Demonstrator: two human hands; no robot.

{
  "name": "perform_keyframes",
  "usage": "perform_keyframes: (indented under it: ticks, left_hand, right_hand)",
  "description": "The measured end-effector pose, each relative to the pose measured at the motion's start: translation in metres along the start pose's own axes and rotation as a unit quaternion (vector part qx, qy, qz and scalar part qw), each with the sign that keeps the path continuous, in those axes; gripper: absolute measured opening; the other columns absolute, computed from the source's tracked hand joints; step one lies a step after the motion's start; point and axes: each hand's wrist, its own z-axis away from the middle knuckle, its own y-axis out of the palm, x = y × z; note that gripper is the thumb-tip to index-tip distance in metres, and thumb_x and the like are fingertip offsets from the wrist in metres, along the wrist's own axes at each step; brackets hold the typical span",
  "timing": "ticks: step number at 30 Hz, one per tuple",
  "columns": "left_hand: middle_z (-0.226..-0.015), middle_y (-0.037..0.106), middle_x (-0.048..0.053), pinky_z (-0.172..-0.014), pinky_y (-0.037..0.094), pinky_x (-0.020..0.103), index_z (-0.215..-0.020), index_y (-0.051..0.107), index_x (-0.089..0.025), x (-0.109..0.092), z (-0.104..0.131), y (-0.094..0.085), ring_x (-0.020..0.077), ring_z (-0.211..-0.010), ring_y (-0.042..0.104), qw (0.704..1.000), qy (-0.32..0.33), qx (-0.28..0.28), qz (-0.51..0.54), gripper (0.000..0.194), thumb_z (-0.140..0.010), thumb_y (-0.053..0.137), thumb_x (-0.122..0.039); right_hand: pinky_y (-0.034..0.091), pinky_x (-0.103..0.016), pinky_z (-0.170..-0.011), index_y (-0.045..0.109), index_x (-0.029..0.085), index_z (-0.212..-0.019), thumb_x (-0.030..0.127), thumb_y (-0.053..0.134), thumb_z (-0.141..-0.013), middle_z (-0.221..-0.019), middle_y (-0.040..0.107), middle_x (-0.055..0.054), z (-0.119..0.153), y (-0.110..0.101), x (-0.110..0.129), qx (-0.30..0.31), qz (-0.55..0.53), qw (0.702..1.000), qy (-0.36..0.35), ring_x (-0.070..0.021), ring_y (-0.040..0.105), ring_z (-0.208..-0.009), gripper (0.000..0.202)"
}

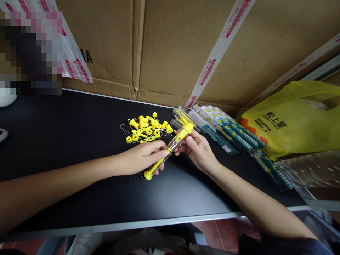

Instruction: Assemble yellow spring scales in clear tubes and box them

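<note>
Clock positions are taken from the middle of the held tube.

- Cardboard [170,46], brown, with red-and-white printed tape; upright, 12 o'clock, behind the tabletop.
- Tabletop [87,198], black, pale edge; under the hands and small goods.
- Yellow bag [308,131], translucent, dark lettering, orange items showing through; between 2 and 3 o'clock.
- Printed packages [225,129], green and white, several, overlapping in a row; between 2 and 3 o'clock.
- Ribbed clear plastic [310,170]; just past 3 o'clock, below the bag.
- Left hand [146,156]; at the tube's 7 o'clock part, thumb pressed on it, fingers curled beneath, gripping it.
- Right hand [199,148]; at the tube's upper end, fingers curled and partly hidden behind it, thumb bent alongside; cannot tell whether they pinch anything.
- Yellow-and-clear tube [174,143], one, at centre, above the tabletop between the hands; slanting, flanged yellow head towards 1 o'clock, other yellow end towards 7.
- White objects [3,135], two, cut off by the view; between 9 and 10 o'clock.
- Yellow small parts [143,124], rings, spools and flat strips, in a loose heap; between 10 and 11 o'clock.
- Bent wires [124,129], thin, among and beside the heap.
</note>
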Motion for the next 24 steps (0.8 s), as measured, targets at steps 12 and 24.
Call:
perform_keyframes:
  ticks: [12, 24]
  left_hand:
    - [-0.071, 0.062, -0.001, -0.046, 0.046, 0.018, -0.095, 0.048, -0.017, 0.0051, -0.0037, 0.0043, 0.0095, -0.053, 0.062, 0.995, -0.014, 0.027, 0.092, 0.025, -0.092, 0.047, -0.042]
    - [-0.078, 0.067, 0.002, -0.054, 0.051, 0.022, -0.1, 0.055, -0.016, 0.0092, -0.0098, 0.0048, 0.0129, -0.061, 0.067, 0.99, -0.048, -0.035, 0.126, 0.031, -0.085, 0.059, -0.043]
  right_hand:
    - [0.056, -0.032, -0.077, 0.065, 0.024, -0.108, 0.049, 0.06, -0.085, -0.089, 0.067, -0.003, -0.0007, 0.0043, -0.0036, 0.02, -0.075, 0.995, 0.056, -0.0147, 0.064, -0.078, 0.035]
    - [0.051, -0.025, -0.061, 0.065, 0.021, -0.102, 0.049, 0.058, -0.085, -0.088, 0.068, -0.004, -0.0066, 0.0034, -0.003, -0.043, -0.051, 0.996, 0.057, -0.0129, 0.061, -0.07, 0.033]
